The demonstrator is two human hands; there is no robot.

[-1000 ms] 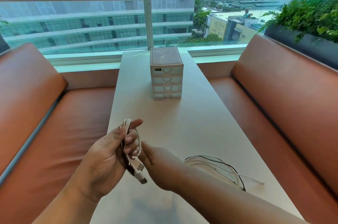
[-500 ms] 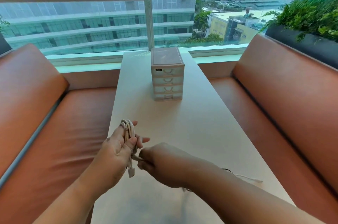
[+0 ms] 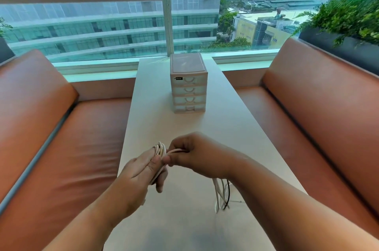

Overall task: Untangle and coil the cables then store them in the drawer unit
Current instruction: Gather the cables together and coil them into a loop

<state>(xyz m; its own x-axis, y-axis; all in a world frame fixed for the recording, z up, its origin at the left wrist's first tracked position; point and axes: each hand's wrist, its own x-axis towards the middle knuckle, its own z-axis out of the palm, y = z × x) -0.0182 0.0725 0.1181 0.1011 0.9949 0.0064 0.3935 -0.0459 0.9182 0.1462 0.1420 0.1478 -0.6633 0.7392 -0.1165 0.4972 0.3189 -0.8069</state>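
Small black label, unreadable

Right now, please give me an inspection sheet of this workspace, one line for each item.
Surface: long pale table, mostly bare.
Job's things: drawer unit stands at the far end, all four drawers closed; white cable coil is held above the near end.
Clutter: nothing seen.
Hands: left hand grips the coil; right hand pinches a white strand of it.
Cables: loose cables, white and black, lie on the table under the right forearm, not yet coiled.
Surroundings: brown benches on both sides, window behind the table, planter at far right.
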